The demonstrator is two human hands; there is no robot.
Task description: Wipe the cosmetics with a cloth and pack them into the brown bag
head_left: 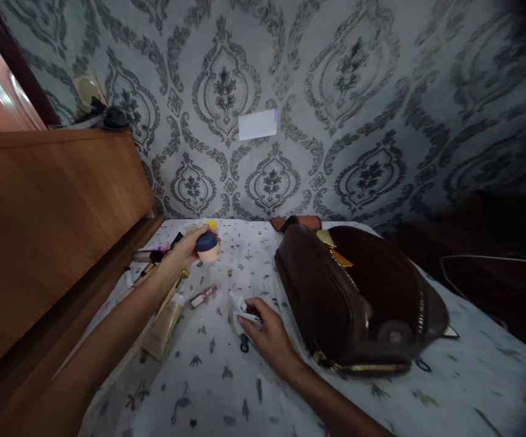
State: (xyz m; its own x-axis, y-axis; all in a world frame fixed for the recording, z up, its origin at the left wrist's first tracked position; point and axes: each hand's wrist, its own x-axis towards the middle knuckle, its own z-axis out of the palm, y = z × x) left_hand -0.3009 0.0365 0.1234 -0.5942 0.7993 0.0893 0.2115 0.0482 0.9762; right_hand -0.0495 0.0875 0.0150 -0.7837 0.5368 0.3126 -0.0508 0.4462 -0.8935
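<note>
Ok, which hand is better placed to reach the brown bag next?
Probably the right hand: nearer the brown bag, though holding a small white item. The left hand, farther off, holds a dark-lidded jar.

Open sheet (212,388) at lower centre, between tube (165,328) and right arm (321,391). Bag (335,297) blocks right of centre; cabinet (53,200) bounds left; wall (308,164) closes top.

No label, brand, number or sign can be read: the print on the dark-lidded jar (208,247) in the left hand (193,246) is too small to make out, and any lettering on the beige tube (165,328) or the pink-and-white item (203,296) is too blurred.
</note>
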